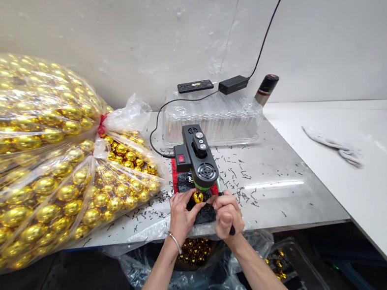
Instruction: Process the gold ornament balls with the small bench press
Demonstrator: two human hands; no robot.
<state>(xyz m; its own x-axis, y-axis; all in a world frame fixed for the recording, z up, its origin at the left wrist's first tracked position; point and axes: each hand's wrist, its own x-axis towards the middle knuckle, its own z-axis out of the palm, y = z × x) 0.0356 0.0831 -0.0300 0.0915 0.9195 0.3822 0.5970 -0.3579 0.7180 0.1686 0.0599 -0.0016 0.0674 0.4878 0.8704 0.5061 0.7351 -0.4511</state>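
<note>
My left hand (183,211) pinches a small shiny gold ball (198,197) between thumb and fingers. The ball sits under the front end of a black tabletop machine (201,156) with round vents, silver buttons and a red switch. My right hand (227,214) is closed around a black handle (232,230), whose lower end pokes out below the fist; where its upper end leads is mostly hidden. Beneath the ball lies the machine's black base (205,214), covered in dark scraps, with red matting (174,176) beside it.
Large clear bags of gold balls (39,187) fill the left side. Behind the machine are a clear plastic tray (212,121), a power adapter (233,84) and a dark-capped bottle (266,88). Black bits litter the metal table (281,199). Below, a plastic-lined container holds gold balls (195,251).
</note>
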